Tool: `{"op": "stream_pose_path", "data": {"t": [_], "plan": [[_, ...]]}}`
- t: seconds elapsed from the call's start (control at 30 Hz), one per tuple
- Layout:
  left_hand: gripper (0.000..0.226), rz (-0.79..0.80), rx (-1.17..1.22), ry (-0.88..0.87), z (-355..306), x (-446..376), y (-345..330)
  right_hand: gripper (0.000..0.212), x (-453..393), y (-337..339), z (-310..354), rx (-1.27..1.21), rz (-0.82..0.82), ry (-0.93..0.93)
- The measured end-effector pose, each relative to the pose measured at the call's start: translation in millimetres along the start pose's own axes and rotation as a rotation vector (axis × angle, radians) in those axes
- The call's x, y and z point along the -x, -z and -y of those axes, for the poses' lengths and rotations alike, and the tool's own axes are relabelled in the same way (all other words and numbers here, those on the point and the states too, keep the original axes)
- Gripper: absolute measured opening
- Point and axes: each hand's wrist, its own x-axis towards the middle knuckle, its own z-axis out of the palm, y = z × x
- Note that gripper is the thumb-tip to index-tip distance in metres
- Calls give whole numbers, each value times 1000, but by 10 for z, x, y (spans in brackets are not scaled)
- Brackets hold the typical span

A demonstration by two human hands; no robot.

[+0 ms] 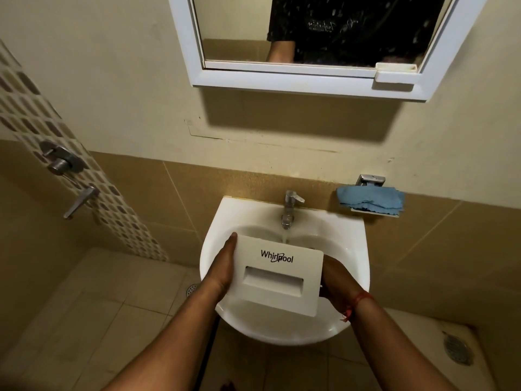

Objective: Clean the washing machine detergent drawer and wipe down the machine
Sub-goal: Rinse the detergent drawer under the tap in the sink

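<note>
Both hands hold the white Whirlpool detergent drawer (277, 275) over the white wash basin (349, 249), its front panel with the logo and recessed handle turned up toward the camera. The left hand (225, 266) grips the drawer's left edge, fingers reaching along the side; the right hand (334, 280) clasps the right edge — a red thread circles that wrist. Water runs from the chrome tap (289, 207) just behind the drawer's far edge. A blue cloth (370, 200) lies on a wall-mounted holder right of the basin, below the white-framed mirror (318, 38).
</note>
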Motion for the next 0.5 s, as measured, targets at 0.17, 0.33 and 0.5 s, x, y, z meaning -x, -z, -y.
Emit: {"op": "stream_pose_path", "data": {"t": [0.17,0.33,0.5], "plan": [[56,-28,-65,-11,-40,-21,-44,30,-109,1,-9,7,-87,-58],[61,-86,-197,-20,-112,0,-112,62,-155,14,44,-29,-121,-128],[41,-139,-297,-70,-143,-53,-103,61,-138,9,11,-233,-111,-120]]}}
